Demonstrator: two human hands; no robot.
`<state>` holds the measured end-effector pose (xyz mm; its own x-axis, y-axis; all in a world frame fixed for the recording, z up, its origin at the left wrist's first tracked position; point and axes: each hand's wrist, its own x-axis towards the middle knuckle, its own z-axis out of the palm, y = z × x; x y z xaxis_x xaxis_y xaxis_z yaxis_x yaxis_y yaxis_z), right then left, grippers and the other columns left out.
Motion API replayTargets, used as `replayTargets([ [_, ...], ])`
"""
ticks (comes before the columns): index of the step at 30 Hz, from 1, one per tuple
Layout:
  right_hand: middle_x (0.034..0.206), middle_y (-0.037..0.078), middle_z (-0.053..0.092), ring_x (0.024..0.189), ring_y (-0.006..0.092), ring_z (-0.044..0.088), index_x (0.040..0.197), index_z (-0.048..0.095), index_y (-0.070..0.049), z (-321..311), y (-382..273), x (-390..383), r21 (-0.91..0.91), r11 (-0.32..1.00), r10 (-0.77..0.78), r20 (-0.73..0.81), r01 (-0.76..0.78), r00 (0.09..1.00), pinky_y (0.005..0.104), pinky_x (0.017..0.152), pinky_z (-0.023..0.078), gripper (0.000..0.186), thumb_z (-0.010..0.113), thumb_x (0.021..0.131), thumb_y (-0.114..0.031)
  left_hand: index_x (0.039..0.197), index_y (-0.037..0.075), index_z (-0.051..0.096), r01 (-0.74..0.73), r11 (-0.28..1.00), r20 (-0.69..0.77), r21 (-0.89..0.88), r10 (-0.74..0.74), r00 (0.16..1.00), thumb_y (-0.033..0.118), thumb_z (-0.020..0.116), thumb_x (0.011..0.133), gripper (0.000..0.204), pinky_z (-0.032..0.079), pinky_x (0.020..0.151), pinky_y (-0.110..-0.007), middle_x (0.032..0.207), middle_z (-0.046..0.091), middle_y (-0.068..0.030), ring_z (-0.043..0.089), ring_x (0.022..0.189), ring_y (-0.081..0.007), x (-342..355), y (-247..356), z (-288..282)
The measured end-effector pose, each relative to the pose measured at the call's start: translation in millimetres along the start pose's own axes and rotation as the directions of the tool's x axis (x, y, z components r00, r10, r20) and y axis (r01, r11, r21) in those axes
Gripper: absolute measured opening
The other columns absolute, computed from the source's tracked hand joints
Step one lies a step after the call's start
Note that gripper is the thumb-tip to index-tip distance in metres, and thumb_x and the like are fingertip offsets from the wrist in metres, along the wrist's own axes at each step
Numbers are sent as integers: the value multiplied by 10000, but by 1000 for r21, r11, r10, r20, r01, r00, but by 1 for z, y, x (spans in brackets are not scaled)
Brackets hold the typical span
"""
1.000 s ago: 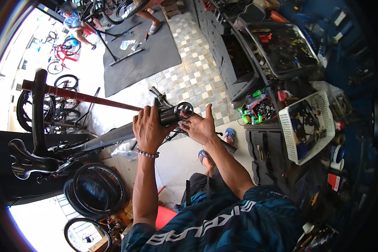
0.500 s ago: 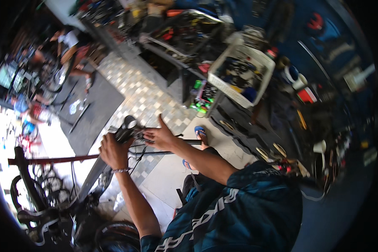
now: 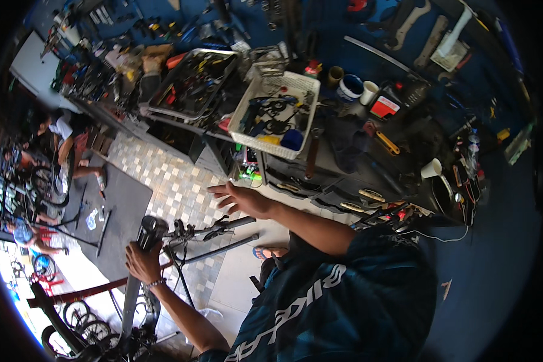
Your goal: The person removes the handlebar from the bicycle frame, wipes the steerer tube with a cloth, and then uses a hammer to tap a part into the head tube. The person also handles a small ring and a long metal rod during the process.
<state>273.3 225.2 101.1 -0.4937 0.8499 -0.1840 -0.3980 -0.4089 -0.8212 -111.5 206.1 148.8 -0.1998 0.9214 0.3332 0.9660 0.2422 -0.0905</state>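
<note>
The left hand [image 3: 142, 261], out at eight o'clock from the middle of the head view, is clamped around the upper part of a grey bicycle frame [image 3: 128, 304], just below its dark head tube [image 3: 153, 229], whose round end tips up toward one o'clock from the knuckles. A beaded bracelet [image 3: 155, 283] circles that wrist. The right hand [image 3: 244, 200] is near the middle, at two o'clock from its partner; its fingers are spread apart in the air, well clear of the head tube. Just below it, toward seven o'clock, I can see a dark bar with cables [image 3: 223, 226].

At eight o'clock a red bar [image 3: 90, 293] slants beside the frame. From the view's middle, a white basket [image 3: 265, 147] of small parts sits at twelve, near a dark tray [image 3: 174, 112] of tools at eleven. A yellow-handled tool [image 3: 387, 143] lies on the tabletop [image 3: 341, 172] between two and three, and a white cup [image 3: 431, 169] leans at three. Over at nine there's a dark mat [image 3: 130, 187] on the tiled floor [image 3: 169, 181].
</note>
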Motion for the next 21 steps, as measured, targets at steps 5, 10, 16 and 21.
replayTargets([
  [5, 1311, 70, 589, 1136, 165, 590, 1534, 598, -138, -83, -76, -123, -529, 832, -233, -60, 166, 971, 318, 983, 496, 599, 631, 1070, -516, 1120, 111, 635, 53, 998, 84, 31, -55, 995, 577, 938, 611, 753, 502, 883, -539, 1077, 665, -114, 664, 1046, -375, 7, 0, 4],
  [10, 1337, 71, 585, 1067, 141, 634, 1495, 635, -117, -129, -142, -207, -575, 792, -367, -182, 204, 912, 305, 907, 534, 531, 761, 1019, -317, 1703, 248, 288, 239, 963, 85, 124, -250, 965, 628, 879, 752, 1183, 324, 1215, -621, 1666, 384, -238, 406, 1501, -456, -16, 39, 7],
  [16, 1255, 90, 655, 1004, 154, 678, 1397, 719, -131, -169, -193, -192, -899, 425, -413, -94, 100, 906, 305, 854, 554, 433, 786, 982, -236, 1627, 183, 430, 96, 899, 89, -427, -64, 994, 465, 963, 714, 1094, 357, 1193, -638, 1668, 287, -337, 341, 1505, -544, -111, 190, 18],
  [21, 1196, 164, 662, 1076, 350, 690, 1327, 738, -106, -185, -188, -40, -946, 186, -390, 177, 266, 903, 430, 921, 559, 431, 739, 978, -358, 1535, 131, 544, 113, 802, 435, -586, 195, 879, 496, 947, 721, 979, 366, 1191, -636, 1676, 221, -363, 293, 1509, -574, -221, 308, -3],
])
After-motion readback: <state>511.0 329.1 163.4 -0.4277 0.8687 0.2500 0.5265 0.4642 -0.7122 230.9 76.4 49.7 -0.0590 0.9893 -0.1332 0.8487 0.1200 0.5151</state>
